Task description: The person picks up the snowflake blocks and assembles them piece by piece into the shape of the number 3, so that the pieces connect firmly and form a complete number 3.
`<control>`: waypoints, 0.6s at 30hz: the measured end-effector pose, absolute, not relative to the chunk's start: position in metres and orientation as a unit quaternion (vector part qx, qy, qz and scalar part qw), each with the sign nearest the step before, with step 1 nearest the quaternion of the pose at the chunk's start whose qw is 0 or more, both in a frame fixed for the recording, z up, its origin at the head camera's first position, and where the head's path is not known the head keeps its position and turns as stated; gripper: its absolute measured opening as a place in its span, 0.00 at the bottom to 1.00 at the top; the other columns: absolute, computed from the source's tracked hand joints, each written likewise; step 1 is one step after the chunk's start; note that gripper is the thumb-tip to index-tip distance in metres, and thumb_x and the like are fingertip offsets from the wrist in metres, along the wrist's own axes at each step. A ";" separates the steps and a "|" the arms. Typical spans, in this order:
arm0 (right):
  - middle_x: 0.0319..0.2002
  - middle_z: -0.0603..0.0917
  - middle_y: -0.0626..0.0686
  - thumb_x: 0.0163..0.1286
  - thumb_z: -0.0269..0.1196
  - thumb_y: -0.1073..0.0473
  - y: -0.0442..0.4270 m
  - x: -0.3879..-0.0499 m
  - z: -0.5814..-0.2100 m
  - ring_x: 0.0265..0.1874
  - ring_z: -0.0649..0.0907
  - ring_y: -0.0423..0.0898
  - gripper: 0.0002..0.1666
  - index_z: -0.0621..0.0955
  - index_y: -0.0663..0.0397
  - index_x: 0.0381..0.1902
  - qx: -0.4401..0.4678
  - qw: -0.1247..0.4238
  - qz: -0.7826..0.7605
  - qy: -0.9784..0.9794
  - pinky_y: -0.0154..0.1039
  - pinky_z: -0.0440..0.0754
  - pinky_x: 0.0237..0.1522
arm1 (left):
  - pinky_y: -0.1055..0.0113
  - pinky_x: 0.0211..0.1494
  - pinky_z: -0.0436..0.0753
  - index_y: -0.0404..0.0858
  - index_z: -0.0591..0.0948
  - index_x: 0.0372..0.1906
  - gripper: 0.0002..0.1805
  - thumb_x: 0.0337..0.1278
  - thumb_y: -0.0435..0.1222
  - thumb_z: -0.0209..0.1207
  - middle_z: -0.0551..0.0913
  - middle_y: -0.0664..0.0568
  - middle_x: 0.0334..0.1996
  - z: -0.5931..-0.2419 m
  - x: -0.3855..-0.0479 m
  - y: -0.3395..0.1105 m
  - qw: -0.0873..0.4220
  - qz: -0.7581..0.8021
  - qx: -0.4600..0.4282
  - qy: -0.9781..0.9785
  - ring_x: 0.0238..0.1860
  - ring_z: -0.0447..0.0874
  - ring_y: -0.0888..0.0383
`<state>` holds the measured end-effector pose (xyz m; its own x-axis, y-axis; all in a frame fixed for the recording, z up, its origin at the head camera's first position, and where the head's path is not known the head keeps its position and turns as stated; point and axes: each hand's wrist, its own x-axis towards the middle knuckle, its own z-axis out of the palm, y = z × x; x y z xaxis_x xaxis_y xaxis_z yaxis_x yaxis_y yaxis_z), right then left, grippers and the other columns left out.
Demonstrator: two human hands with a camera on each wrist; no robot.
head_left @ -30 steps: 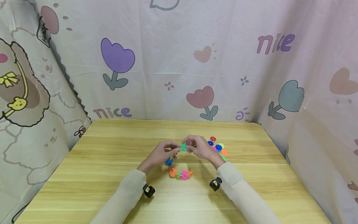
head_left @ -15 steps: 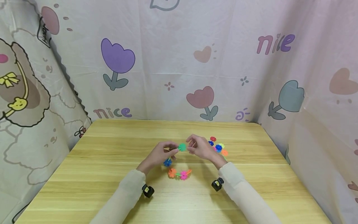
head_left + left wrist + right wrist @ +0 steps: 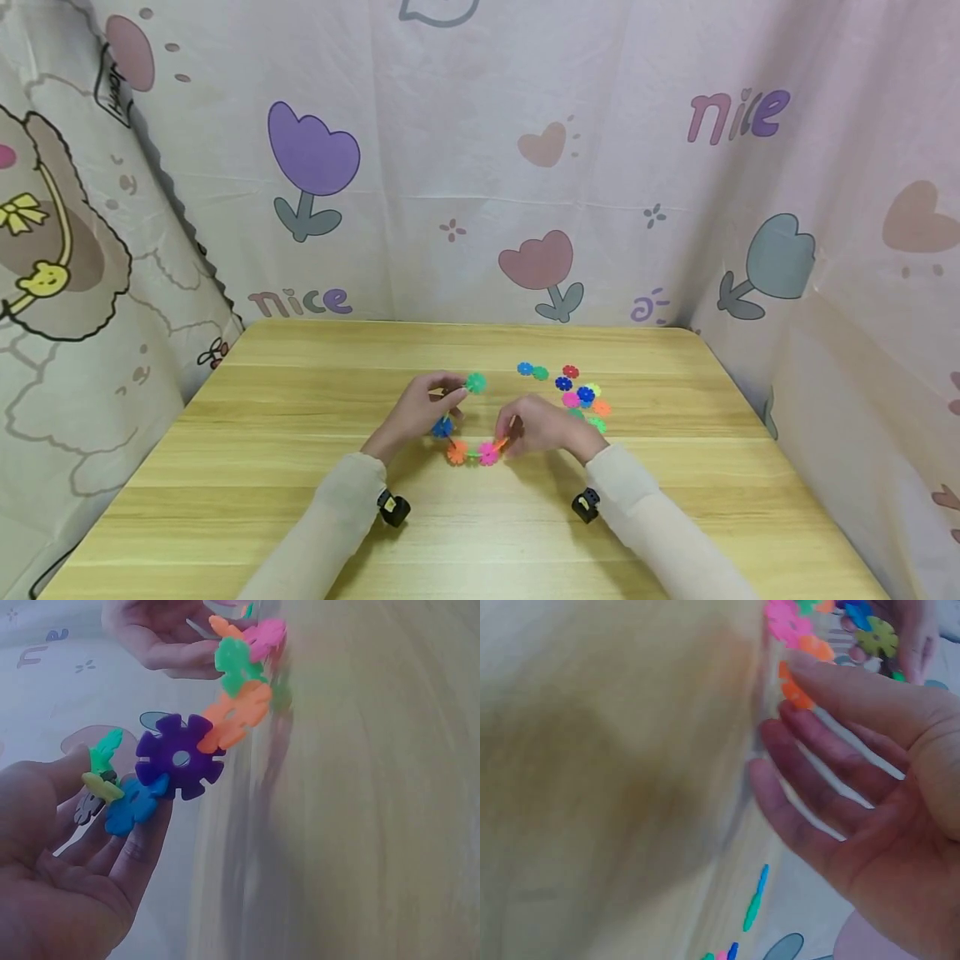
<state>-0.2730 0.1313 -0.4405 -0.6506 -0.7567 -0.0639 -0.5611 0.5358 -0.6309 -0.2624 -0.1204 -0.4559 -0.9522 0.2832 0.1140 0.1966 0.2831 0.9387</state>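
A curved chain of interlocking flower-shaped plastic discs hangs between my hands. My left hand [image 3: 416, 412] pinches it near one end, where a green disc [image 3: 476, 383] stands out past the fingertips. Along the chain come a yellow disc [image 3: 103, 787], a blue disc [image 3: 133, 808], a purple-looking disc [image 3: 161, 746], an orange disc [image 3: 244, 716], a light green disc [image 3: 236, 666] and a pink disc [image 3: 264, 639]. At the other end, my right hand [image 3: 543, 425] holds the last orange disc [image 3: 799, 694] between thumb and forefinger, its other fingers loosely spread.
Loose flower discs lie on the wooden table [image 3: 262, 467] to the right: a red disc [image 3: 571, 372], a dark blue disc [image 3: 586, 394], an orange disc [image 3: 602, 409] and several more. A blue disc [image 3: 525, 368] and a green disc [image 3: 540, 373] lie behind my right hand.
My right hand has left the green end and come down to the orange end. My left hand has shifted slightly left with the chain. The blue and green discs behind have come into view.
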 end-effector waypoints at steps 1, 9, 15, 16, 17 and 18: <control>0.34 0.90 0.50 0.55 0.78 0.69 0.130 -0.274 -0.442 0.33 0.86 0.38 0.10 0.88 0.55 0.34 -0.385 0.161 -0.291 0.861 0.28 0.85 0.39 | 0.59 0.52 0.89 0.35 0.82 0.60 0.16 0.74 0.37 0.59 0.84 0.33 0.52 -0.456 -0.262 -0.121 0.036 0.579 0.149 0.801 0.36 0.91 0.49; 0.28 0.90 0.49 0.56 0.78 0.67 0.127 -0.274 -0.446 0.26 0.82 0.32 0.06 0.88 0.56 0.26 -0.386 0.133 -0.298 0.863 0.27 0.84 0.33 | 0.61 0.50 0.89 0.34 0.81 0.61 0.17 0.75 0.36 0.59 0.84 0.34 0.54 -0.457 -0.262 -0.122 0.034 0.588 0.141 0.796 0.35 0.90 0.52; 0.24 0.89 0.48 0.56 0.78 0.67 0.127 -0.274 -0.446 0.22 0.79 0.31 0.08 0.88 0.56 0.23 -0.394 0.121 -0.294 0.863 0.27 0.81 0.28 | 0.63 0.48 0.89 0.35 0.81 0.61 0.17 0.75 0.37 0.59 0.84 0.35 0.54 -0.457 -0.262 -0.122 0.036 0.591 0.135 0.795 0.35 0.90 0.53; 0.24 0.89 0.48 0.56 0.78 0.67 0.127 -0.274 -0.446 0.21 0.78 0.31 0.08 0.88 0.56 0.23 -0.394 0.121 -0.294 0.862 0.27 0.81 0.28 | 0.64 0.48 0.89 0.35 0.81 0.61 0.17 0.75 0.37 0.59 0.84 0.35 0.54 -0.457 -0.262 -0.123 0.036 0.591 0.135 0.794 0.35 0.90 0.53; 0.24 0.89 0.48 0.56 0.78 0.67 0.127 -0.274 -0.446 0.21 0.78 0.31 0.08 0.88 0.57 0.23 -0.394 0.123 -0.294 0.862 0.27 0.81 0.27 | 0.64 0.48 0.89 0.35 0.81 0.61 0.17 0.75 0.37 0.59 0.84 0.34 0.54 -0.458 -0.262 -0.123 0.035 0.591 0.136 0.794 0.35 0.90 0.53; 0.24 0.89 0.48 0.56 0.78 0.67 0.127 -0.274 -0.446 0.21 0.78 0.31 0.08 0.88 0.57 0.23 -0.395 0.123 -0.294 0.862 0.27 0.80 0.27 | 0.64 0.48 0.89 0.35 0.81 0.61 0.17 0.75 0.37 0.59 0.83 0.34 0.54 -0.458 -0.262 -0.123 0.034 0.591 0.137 0.794 0.35 0.90 0.54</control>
